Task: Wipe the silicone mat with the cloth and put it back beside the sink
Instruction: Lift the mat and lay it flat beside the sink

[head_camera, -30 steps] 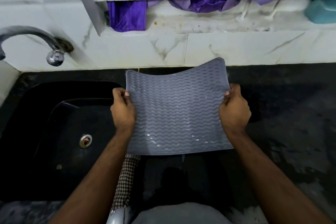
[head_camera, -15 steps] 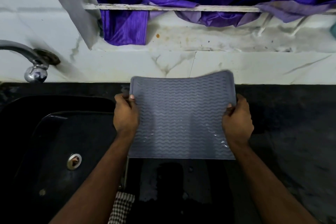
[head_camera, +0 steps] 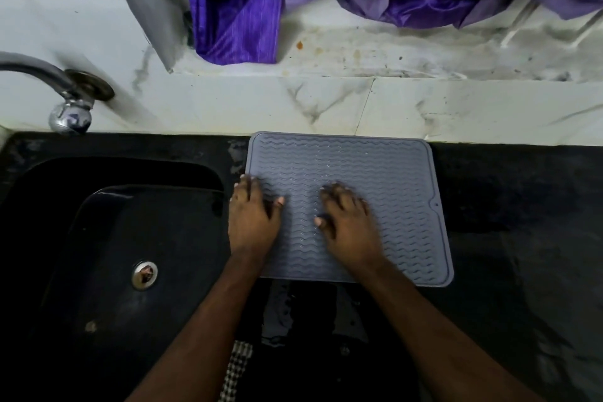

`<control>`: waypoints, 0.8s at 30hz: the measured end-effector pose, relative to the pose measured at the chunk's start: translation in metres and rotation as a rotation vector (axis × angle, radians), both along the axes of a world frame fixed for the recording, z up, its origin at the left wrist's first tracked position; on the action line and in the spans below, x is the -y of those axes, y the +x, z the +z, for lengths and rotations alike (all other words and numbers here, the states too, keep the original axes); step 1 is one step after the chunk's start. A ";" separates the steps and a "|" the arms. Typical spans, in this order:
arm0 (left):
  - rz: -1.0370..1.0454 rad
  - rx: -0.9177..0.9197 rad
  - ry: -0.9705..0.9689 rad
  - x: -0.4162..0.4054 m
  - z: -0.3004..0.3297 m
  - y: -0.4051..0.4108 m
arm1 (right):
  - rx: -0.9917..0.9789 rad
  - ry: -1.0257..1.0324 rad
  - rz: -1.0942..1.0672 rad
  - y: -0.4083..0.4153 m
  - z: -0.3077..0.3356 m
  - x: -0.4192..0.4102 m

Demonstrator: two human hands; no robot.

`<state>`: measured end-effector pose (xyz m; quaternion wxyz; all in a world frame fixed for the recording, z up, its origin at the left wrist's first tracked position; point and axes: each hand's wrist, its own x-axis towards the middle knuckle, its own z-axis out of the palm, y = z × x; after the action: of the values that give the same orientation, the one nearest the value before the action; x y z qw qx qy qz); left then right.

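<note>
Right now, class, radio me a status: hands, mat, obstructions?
Left hand and right hand open, flat on mat. Mat lies beside sink. Checked cloth at counter edge. Nothing obstructing.

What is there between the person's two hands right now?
In the head view, only a bare strip of the grey silicone mat lies between the left hand and the right hand; both rest flat on it.

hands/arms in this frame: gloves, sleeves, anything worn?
Nothing worn shows. The left hand and right hand are bare, with no gloves, and no rings can be made out on the blurred fingers. Both forearms are bare down to the bottom edge of the frame, with no sleeve, cuff, watch or wristband. Nails look short and unpainted.
</note>
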<state>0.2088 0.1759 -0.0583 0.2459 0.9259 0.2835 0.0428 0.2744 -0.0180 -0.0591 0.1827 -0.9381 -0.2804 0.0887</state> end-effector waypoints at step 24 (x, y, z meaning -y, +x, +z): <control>-0.144 -0.114 0.077 0.018 -0.009 0.001 | 0.134 -0.111 -0.055 -0.010 -0.016 0.023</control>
<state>0.2096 0.1575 -0.0673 0.1960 0.9536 0.2280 -0.0169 0.2649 -0.0408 -0.0751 0.1136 -0.9580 -0.2606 0.0360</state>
